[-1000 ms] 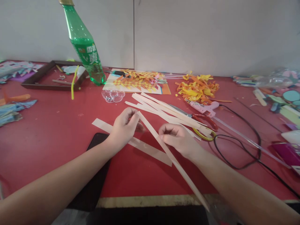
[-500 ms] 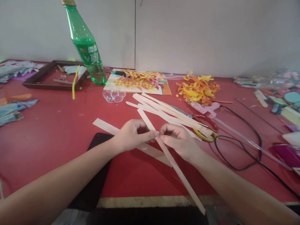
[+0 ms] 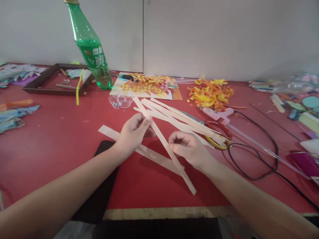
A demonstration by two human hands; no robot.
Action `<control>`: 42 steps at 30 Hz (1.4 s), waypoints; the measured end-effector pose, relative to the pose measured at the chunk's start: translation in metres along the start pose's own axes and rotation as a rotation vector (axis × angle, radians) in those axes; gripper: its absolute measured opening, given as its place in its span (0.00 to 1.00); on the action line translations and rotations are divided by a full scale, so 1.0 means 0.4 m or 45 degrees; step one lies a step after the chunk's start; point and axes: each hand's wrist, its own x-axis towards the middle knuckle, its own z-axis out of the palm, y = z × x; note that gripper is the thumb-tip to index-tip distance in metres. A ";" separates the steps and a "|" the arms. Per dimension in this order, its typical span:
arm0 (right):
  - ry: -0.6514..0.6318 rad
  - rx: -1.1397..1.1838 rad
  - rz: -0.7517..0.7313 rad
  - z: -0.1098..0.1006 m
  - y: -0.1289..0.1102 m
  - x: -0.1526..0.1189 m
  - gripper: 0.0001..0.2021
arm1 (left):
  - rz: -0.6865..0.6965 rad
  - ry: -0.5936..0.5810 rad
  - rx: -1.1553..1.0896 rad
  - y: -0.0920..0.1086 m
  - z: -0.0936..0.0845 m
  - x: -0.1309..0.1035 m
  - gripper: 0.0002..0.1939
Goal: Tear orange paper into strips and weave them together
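Observation:
My left hand pinches a long pale cream paper strip between thumb and fingers near its upper end. The strip slants down to the right, held above the table. Farther down, the curled fingertips of my right hand close at the strip's edge; how firmly they grip is hard to see. Beneath lies a wider pale strip, flat and partly covered by my left hand. Several more cream strips are piled just beyond my hands, overlapping scissors with red and yellow handles.
A pink glue gun with a black cord lies right. Behind are orange and yellow paper scraps, a woven paper piece, a green bottle and a dark frame. A black flat object lies under my left forearm.
My left hand has moved up and left, drawing the paper strip the same way past my right fingertips. My right hand stays almost in place.

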 end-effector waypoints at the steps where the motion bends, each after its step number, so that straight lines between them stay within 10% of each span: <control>1: -0.004 0.003 0.006 0.001 0.001 0.000 0.03 | 0.004 0.039 -0.017 0.000 0.000 0.000 0.17; 5: 0.025 -0.002 0.031 0.001 0.006 0.002 0.03 | -0.108 -0.022 -0.069 0.005 -0.001 -0.006 0.19; 10: 0.023 0.012 0.083 -0.002 0.012 0.000 0.03 | -0.253 -0.559 0.221 0.011 0.000 -0.019 0.16; 15: -0.017 0.064 0.037 -0.002 0.007 0.000 0.03 | -0.133 -0.546 0.352 0.011 0.002 -0.023 0.15; 35: 0.221 0.354 -0.036 -0.029 0.012 0.015 0.05 | -0.036 0.630 -0.501 0.000 -0.035 0.040 0.15; 38: 0.343 0.471 -0.069 -0.029 0.002 0.021 0.05 | -0.104 0.408 -0.497 0.003 -0.028 0.032 0.15; 42: 0.303 0.510 0.000 -0.019 -0.002 0.019 0.09 | -0.344 -0.349 -0.218 0.016 -0.005 -0.007 0.13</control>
